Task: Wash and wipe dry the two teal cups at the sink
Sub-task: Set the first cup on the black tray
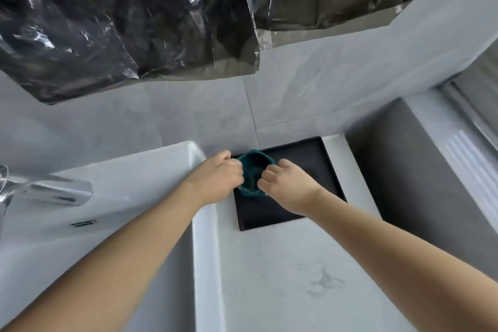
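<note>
Pale marbled stone makes up the countertop (269,277) nearest the viewer, faintly veined with grey, and both bare forearms reach forward across it from the bottom corners. To the left, set into the counter, lies the white sink (121,197), its basin wall running alongside the left forearm; a chrome faucet (54,191) juts over it from the left edge, with a small overflow slot in the basin wall below the spout. Further out, a black rectangular tray (269,215) rests on the counter just right of the sink rim, and over its far left corner sits a teal cup (254,170), mouth up and seemingly tilted a little (motion blur keeps me from telling whether a second cup is nested with it, or whether the base touches the tray). The left hand (218,178) grips the cup's left side with fingers curled round the rim, and the right hand (285,186) holds the right side in the same way, knuckles bent, fingertips at the rim. Beyond the tray rises a grey tiled wall (310,89), and above it, farthest off, hangs crinkled silver foil (134,21) in large sheets.
</note>
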{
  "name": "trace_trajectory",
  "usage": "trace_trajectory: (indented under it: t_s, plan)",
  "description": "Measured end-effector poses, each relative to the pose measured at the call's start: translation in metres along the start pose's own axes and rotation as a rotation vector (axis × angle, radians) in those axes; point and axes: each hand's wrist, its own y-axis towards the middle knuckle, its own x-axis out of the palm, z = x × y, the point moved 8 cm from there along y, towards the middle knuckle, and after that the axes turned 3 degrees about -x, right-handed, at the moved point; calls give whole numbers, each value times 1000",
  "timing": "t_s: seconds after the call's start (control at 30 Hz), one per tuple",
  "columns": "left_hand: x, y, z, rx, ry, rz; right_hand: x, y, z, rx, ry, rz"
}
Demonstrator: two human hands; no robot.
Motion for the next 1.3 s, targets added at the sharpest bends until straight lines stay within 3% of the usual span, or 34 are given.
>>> trace_trajectory:
  t_s: [0.13, 0.23, 0.3, 0.43, 0.57, 0.87, 1.3]
  plan:
    - [3, 11, 1, 7, -101, -20, 14, -2, 4, 26, 144, 16]
    - [-5, 2, -2, -60, -271, 73, -1, -12, 11, 136, 287, 31]
    - [-16, -15, -8, -172, -441, 163, -23, -24, 15, 295, 401, 74]
    - [-47, -80, -12, -463, -742, 513, -70, -53, 1, 612, 600, 241]
    - [-43, -160, 3, -803, -954, 674, -99, -69, -57, 818, 813, 334]
    - [1, -306, 20, -956, -956, 691, -132, -10, -194, 662, 832, 313]
    - [121, -532, -79, -936, -956, 742, -136, 177, -405, 640, 863, 236]
